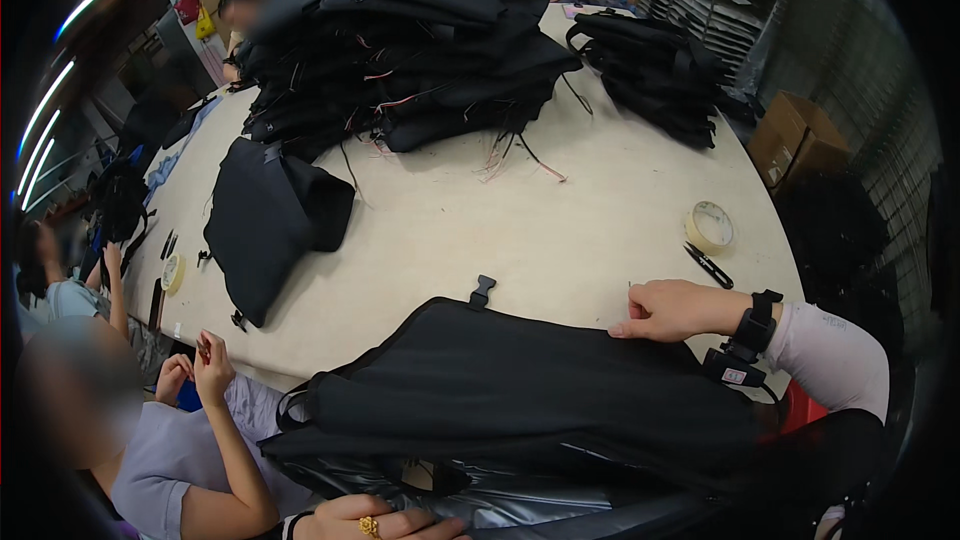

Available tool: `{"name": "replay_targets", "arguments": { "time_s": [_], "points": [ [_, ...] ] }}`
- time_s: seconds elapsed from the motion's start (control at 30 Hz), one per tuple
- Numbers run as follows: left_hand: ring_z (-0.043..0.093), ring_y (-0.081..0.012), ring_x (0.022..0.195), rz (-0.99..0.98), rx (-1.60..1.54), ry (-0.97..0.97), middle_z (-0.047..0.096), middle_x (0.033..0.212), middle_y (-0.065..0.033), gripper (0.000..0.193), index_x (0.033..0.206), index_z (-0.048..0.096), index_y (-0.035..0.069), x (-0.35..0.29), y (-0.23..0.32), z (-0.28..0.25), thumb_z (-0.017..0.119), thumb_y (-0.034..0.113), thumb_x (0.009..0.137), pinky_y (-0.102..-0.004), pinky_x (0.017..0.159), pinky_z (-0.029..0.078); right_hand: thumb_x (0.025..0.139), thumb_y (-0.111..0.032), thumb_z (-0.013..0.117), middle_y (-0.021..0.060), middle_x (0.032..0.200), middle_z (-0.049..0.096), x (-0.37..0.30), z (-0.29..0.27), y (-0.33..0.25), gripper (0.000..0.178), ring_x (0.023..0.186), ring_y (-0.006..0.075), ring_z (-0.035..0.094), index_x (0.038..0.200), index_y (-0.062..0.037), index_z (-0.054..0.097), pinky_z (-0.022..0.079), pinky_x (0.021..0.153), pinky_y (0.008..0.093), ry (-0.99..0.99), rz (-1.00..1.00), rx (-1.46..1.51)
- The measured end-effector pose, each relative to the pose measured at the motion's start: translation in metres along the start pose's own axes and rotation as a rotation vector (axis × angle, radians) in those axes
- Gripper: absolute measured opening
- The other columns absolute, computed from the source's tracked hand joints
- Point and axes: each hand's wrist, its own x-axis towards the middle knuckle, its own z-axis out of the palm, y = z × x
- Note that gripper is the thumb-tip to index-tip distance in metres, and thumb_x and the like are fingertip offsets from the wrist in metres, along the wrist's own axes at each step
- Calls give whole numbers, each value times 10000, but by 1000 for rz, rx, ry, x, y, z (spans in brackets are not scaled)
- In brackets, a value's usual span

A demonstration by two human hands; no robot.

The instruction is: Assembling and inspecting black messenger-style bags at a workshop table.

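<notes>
A black fabric bag (pixel 520 380) lies in front of me, its near side lifted so that a shiny grey lining (pixel 530 495) shows. My left hand (pixel 385 520), with a gold ring, is at the bottom, fingers curled over the bag's near edge. At the far edge is my right hand (pixel 660 310), its fingers curled and thumb close to the fabric. A thin dark line shows by its fingertips; what it pinches is too small to tell. A black buckle (pixel 483 290) sticks out from the bag's far edge onto the table.
A tall pile of black bags (pixel 400 50) covers the table's far side, with a smaller stack (pixel 660 70) rightward. Another bag (pixel 270 220) lies left. Tape (pixel 709 227) and black thread snips (pixel 708 266) lie right. A co-worker (pixel 200 440) sits close on my left.
</notes>
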Motion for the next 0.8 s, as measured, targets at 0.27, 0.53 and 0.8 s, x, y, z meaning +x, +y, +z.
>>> {"name": "replay_targets", "arguments": {
  "time_s": [0.27, 0.53, 0.8],
  "points": [
    [661, -146, 739, -363, -255, 58, 724, 898, -47, 180, 1032, 692, 56, -55, -17, 22, 650, 162, 893, -283, 643, 481, 966, -650, 412, 165, 914, 642, -34, -8, 22, 747, 681, 272, 714, 1164, 63, 511, 596, 505, 361, -187, 353, 399],
    [649, -125, 682, -648, -393, 152, 720, 866, -25, 164, 1045, 677, 68, -58, -13, 18, 635, 182, 934, -286, 629, 476, 890, 3, 653, 56, 992, 651, -66, -21, 23, 470, 912, 135, 680, 1324, -14, 471, 575, 805, 277, 406, -82, 1256],
    [598, -237, 881, -54, 383, 27, 619, 888, -37, 298, 1046, 655, 87, 125, -116, 25, 764, 166, 780, -382, 821, 446, 963, -35, 593, 12, 1025, 662, -82, -107, 29, 156, 903, 74, 617, 1118, -35, 597, 500, 816, 238, 1159, -780, 1311]
  ]
}}
